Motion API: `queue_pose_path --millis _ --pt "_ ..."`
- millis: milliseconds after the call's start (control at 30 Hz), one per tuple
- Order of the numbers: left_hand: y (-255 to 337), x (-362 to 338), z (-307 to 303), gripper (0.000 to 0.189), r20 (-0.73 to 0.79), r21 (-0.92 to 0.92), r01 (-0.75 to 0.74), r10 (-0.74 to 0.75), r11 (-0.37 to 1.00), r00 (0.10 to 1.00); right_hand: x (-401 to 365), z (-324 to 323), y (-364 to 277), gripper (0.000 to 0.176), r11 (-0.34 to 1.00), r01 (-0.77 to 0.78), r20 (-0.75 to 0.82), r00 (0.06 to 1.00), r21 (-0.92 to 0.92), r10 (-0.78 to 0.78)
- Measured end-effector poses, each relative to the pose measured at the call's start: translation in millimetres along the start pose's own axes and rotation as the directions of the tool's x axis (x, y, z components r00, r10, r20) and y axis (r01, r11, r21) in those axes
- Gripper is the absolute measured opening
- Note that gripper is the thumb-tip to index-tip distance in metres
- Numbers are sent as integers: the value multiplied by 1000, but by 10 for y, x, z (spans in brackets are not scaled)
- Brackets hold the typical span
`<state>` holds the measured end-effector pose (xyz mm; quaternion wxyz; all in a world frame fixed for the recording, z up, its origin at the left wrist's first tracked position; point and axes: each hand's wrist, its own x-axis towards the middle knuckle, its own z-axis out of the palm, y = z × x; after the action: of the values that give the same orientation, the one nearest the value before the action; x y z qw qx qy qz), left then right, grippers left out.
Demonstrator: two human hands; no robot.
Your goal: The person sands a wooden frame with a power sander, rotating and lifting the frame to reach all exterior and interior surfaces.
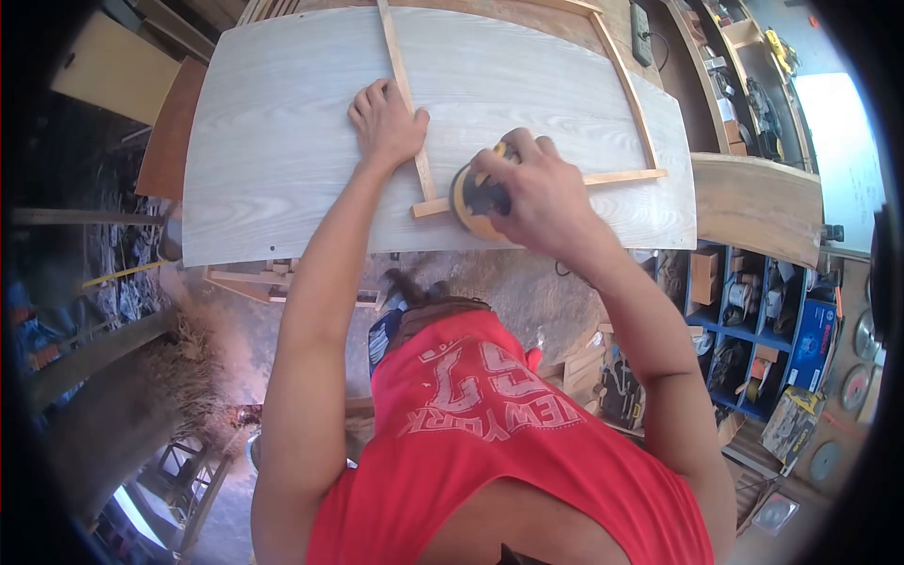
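A light wooden frame of thin strips lies on a pale wood-grain panel. My left hand is closed over the frame's left strip, with its fingers curled at the strip's edge. In my right hand is a yellow and black power sander, gripped from above. The sander sits over the frame's near strip, just right of its near left corner. My palm and fingers hide part of the tool, and its pad covers some of the strip.
A power strip lies beyond the panel at the right. Wooden trays with tools stand farther right. Below them is a blue shelf unit holding parts. Wood shavings cover the floor at left.
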<state>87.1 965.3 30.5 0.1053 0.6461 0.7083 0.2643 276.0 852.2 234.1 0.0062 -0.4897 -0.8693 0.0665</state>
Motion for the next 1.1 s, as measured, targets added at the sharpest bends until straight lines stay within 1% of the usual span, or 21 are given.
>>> queue_pose_path --millis 33,100,133,167,267,333,433,467,500,567,600,667,700,767,800,867,900,967,1000,1067,1100 --pt "28 20 16 67 -9 3 -1 1 1000 1000 6 -26 -74 36 1000 -6 -3 1000 0 6" --pt "36 -3 17 67 2 -15 -9 9 1000 1000 26 -18 -277 36 999 47 54 997 21 -48" --pt "11 24 2 68 0 -29 -13 13 999 1000 46 32 -316 37 993 115 45 992 38 -116" --pt "-1 44 0 68 2 -19 -27 27 999 1000 47 37 -323 37 993 106 33 994 46 -108" --pt "8 44 -39 68 -26 -42 -29 28 999 999 65 14 -270 40 989 147 19 989 31 -147" --pt "14 13 -44 67 26 -34 -9 10 999 1000 40 -17 -64 41 1000 15 23 1000 -7 -15" --pt "7 8 5 68 4 -13 -9 9 1000 1000 49 -21 75 40 997 80 59 995 -6 -80" --pt "39 30 -6 68 1 -17 -15 15 1000 1000 64 -82 -46 40 997 81 109 991 -1 -80" --pt "51 20 -23 69 9 -24 -6 6 1000 1000 80 -83 -181 40 997 75 107 992 -3 -74" --pt "40 2 -44 70 22 -19 -9 10 1000 1000 126 -30 -427 50 992 124 147 981 31 -127" --pt "34 0 -50 71 16 -31 -15 15 999 1000 128 6 -478 50 993 114 135 984 38 -118" --pt "31 -1 -53 72 -1 -40 -35 35 999 999 163 61 -504 50 986 164 76 983 16 -164" --pt "27 -15 -60 73 12 -51 -36 37 998 999 186 39 -446 50 986 165 59 985 7 -165" --pt "-9 1 -66 73 6 -55 -46 46 997 999 193 -30 -265 51 998 35 63 997 49 -38" --pt "-24 -2 -48 73 0 -59 -43 43 997 999 201 -43 -164 51 998 36 49 998 47 -39" --pt "11 -5 -62 72 -8 -72 -28 28 997 1000 180 -58 79 53 996 -90 82 993 30 87" --pt "32 -11 -76 72 -11 -75 -44 43 996 999 132 -63 172 53 995 -101 71 993 26 99" --pt "51 -20 -83 71 1 -75 1 -1 997 1000 36 -79 361 46 984 -173 37 984 28 172" --pt "57 -30 -85 71 0 -77 -11 11 997 1000 -11 -87 461 46 983 -182 28 983 27 181" --pt "51 -50 -128 71 44 -85 4 0 996 999 -90 -92 659 51 958 -283 -1 959 38 283" --pt "63 -59 -149 71 34 -80 -6 9 997 999 -138 -90 759 51 958 -283 -15 959 42 283"
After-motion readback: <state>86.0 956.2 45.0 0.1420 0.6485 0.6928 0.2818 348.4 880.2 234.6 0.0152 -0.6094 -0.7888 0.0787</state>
